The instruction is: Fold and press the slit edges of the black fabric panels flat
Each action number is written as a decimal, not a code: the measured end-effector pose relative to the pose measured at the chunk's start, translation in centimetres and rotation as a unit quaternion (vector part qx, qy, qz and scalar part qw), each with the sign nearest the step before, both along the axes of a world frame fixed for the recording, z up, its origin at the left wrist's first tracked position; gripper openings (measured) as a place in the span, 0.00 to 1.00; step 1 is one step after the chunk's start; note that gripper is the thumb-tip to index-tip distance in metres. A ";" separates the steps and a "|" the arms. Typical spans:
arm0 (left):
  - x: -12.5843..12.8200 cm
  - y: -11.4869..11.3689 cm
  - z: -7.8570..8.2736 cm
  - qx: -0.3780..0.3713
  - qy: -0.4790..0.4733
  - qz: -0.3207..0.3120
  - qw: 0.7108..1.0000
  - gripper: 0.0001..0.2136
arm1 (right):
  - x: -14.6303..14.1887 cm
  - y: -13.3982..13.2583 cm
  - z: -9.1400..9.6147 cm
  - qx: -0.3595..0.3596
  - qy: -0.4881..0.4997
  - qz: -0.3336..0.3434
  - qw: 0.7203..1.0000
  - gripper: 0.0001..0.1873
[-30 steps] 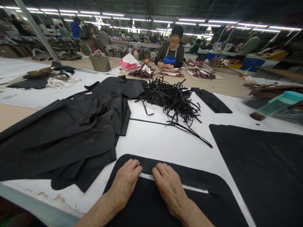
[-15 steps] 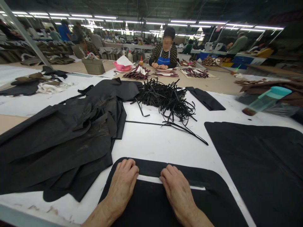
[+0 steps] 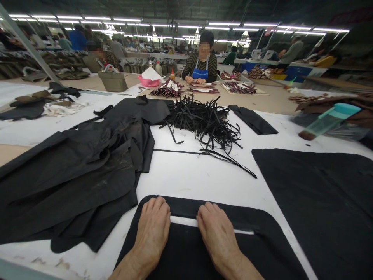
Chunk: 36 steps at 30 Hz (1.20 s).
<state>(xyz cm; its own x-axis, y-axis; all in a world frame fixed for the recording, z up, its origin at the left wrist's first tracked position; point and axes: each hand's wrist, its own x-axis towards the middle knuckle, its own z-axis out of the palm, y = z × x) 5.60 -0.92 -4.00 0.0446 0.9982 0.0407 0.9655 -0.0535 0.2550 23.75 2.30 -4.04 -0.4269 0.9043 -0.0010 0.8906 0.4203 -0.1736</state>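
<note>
Flat, black, round-cornered panel of sheet material [image 3: 183,252]: six o'clock, lower end cut off. Left hand [image 3: 153,229] and right hand [image 3: 218,235]: fingers curled upon it, fingertips hidden; grip cannot be determined.

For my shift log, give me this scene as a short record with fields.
Left hand: on black sheet, near its far edge
Right hand: on same sheet, apart from left hand
Between hands: white band
Left side: heap of black material
Right side: another black sheet
Beyond: tangle of black strips
Far right: bottle
Across: person in blue apron
</note>
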 end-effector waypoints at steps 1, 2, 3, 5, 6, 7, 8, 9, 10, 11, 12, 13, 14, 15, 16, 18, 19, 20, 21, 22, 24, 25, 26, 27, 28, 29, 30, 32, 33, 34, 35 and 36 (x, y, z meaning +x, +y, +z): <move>0.0 0.0 -0.1 0.002 -0.001 0.003 1.000 0.10 | -0.1 0.1 0.1 0.000 -0.004 -0.002 1.000 0.10; 0.0 0.0 -0.1 0.004 -0.003 0.005 1.000 0.10 | -0.2 0.1 0.2 0.000 -0.007 -0.004 1.000 0.10; 0.0 0.0 -0.2 0.005 -0.006 0.006 1.000 0.10 | -0.2 0.2 0.2 0.001 -0.010 -0.007 1.000 0.10; -0.1 0.0 -0.1 0.004 -0.013 0.007 1.000 0.10 | -0.3 0.3 0.3 0.002 -0.015 -0.013 1.000 0.10; 0.0 0.0 -0.1 0.001 -0.016 0.008 1.000 0.10 | -0.3 0.3 0.4 0.001 -0.018 -0.014 1.000 0.10; 0.0 0.0 0.0 -0.001 -0.018 0.011 1.000 0.09 | -0.2 0.3 0.5 0.001 -0.020 -0.014 1.000 0.10; 0.0 0.0 0.0 -0.004 -0.019 0.017 1.000 0.09 | -0.2 0.4 0.6 -0.001 -0.022 -0.013 1.000 0.09; 0.1 0.0 0.1 -0.004 -0.017 0.025 1.000 0.08 | -0.2 0.4 0.8 -0.006 -0.023 -0.012 1.000 0.09; 0.3 0.0 0.0 -0.001 -0.012 0.032 0.999 0.07 | -0.3 0.5 1.0 -0.013 -0.025 -0.012 1.000 0.09; 0.4 -0.1 0.0 0.006 -0.003 0.034 0.999 0.07 | -0.3 0.5 1.3 -0.022 -0.030 -0.015 0.999 0.08; 0.6 -0.1 -0.1 0.015 0.010 0.024 1.000 0.08 | -0.4 0.6 1.6 -0.032 -0.036 -0.019 0.999 0.08; 0.7 -0.1 -0.2 0.025 0.027 -0.003 0.999 0.10 | -0.5 0.8 2.0 -0.044 -0.043 -0.024 0.998 0.07; 0.9 -0.1 -0.2 0.035 0.048 -0.045 0.997 0.12 | -0.7 0.9 2.4 -0.059 -0.051 -0.029 0.997 0.07; 1.0 -0.1 -0.3 0.045 0.072 -0.096 0.992 0.15 | -0.8 1.1 2.7 -0.076 -0.058 -0.034 0.995 0.07; 1.1 -0.1 -0.4 0.052 0.097 -0.150 0.983 0.18 | -1.0 1.3 3.1 -0.092 -0.064 -0.038 0.993 0.07; 1.1 0.1 -0.3 0.059 0.142 -0.236 0.959 0.23 | -1.2 1.7 3.6 -0.117 -0.071 -0.046 0.989 0.08; 1.0 0.2 -0.3 0.060 0.160 -0.261 0.950 0.25 | -1.2 1.9 3.8 -0.125 -0.072 -0.050 0.988 0.08; 1.0 0.3 -0.2 0.058 0.175 -0.276 0.943 0.27 | -1.3 2.1 4.0 -0.129 -0.072 -0.053 0.988 0.08; 0.9 0.4 -0.2 0.055 0.185 -0.285 0.939 0.27 | -1.3 2.2 4.1 -0.134 -0.071 -0.055 0.987 0.08; 0.8 0.4 -0.2 0.053 0.192 -0.291 0.936 0.26 | -1.3 2.4 4.2 -0.141 -0.070 -0.057 0.986 0.08; 0.6 0.5 -0.4 0.051 0.197 -0.305 0.930 0.25 | -1.2 2.6 4.5 -0.159 -0.068 -0.060 0.983 0.07; 0.4 0.4 -0.6 0.053 0.197 -0.312 0.928 0.24 | -1.2 2.6 4.6 -0.168 -0.069 -0.062 0.981 0.06; 0.2 0.4 -0.8 0.059 0.197 -0.317 0.926 0.23 | -1.2 2.7 4.7 -0.175 -0.069 -0.065 0.980 0.06; -0.1 0.3 -1.1 0.068 0.197 -0.321 0.924 0.23 | -1.2 2.8 4.7 -0.180 -0.070 -0.068 0.979 0.06; -0.5 0.2 -1.4 0.079 0.196 -0.321 0.923 0.22 | -1.2 2.8 4.8 -0.185 -0.070 -0.071 0.978 0.07; -0.9 0.1 -1.6 0.089 0.195 -0.320 0.923 0.22 | -1.2 2.8 4.9 -0.188 -0.070 -0.074 0.977 0.07; -1.4 -0.1 -1.9 0.099 0.193 -0.316 0.924 0.21 | -1.3 2.9 4.9 -0.192 -0.071 -0.075 0.976 0.07; -2.4 -0.3 -2.1 0.118 0.184 -0.307 0.926 0.20 | -1.3 2.9 4.9 -0.200 -0.071 -0.079 0.974 0.07; -3.0 -0.5 -2.1 0.127 0.178 -0.302 0.928 0.18 | -1.3 2.9 4.9 -0.203 -0.071 -0.081 0.973 0.08; -3.5 -0.6 -2.1 0.133 0.174 -0.298 0.929 0.17 | -1.3 2.9 4.9 -0.205 -0.071 -0.083 0.973 0.08; -4.0 -0.8 -2.0 0.138 0.172 -0.292 0.931 0.16 | -1.3 2.9 4.9 -0.206 -0.071 -0.084 0.972 0.08; -4.5 -0.9 -1.9 0.139 0.172 -0.283 0.933 0.15 | -1.3 2.9 4.9 -0.206 -0.070 -0.086 0.972 0.08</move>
<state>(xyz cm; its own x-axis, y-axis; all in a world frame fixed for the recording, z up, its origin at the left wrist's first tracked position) 1.14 -1.86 -5.93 0.6193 0.7640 0.1811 0.7850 -0.5974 -0.1638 22.42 5.16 0.87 -0.2397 0.8723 -0.4261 0.9685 0.1841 -0.1678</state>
